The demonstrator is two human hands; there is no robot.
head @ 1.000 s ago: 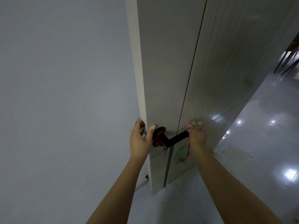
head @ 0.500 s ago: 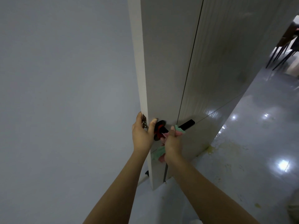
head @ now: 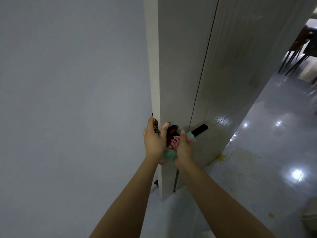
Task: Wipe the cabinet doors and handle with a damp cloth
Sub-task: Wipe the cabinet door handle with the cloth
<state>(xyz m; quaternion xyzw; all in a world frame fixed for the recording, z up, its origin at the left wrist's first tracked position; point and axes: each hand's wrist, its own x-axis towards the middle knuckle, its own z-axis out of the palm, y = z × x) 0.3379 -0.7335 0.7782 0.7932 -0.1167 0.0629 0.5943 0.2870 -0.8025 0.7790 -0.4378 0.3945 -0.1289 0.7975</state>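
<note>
At the free edge of the door, just left of the right grip, clamped the panel with the left grip: thumb curled onto the face beside the round base of the handle, fingers curled round the edge over the latch plate. Judged this a brace, meant to stop the open leaf swinging under the rubbing.

Closed the right grip round the cloth and, through it, round the inner stretch of the handle next to the base; fingers curled, thumb laid up along the top. Judged the wrap-around hold as chosen to reach every side of the bar in one sliding pass, rather than dabbing one face at a time.

Found the cloth, pink and green, bunched inside that grip, with one lump poking out on the far side and the rest hanging below, between the two grips and touching both.

Read the handle's long axis as roughly level, running along the door face from the base outward past the right grip; free tip pointed away from the door edge, bare and black beyond the cloth. Could not tell whether the lever was pressed down at all.

Beyond and below the right grip, noted a yellowish stain on the glossy floor by the door's foot.
</note>
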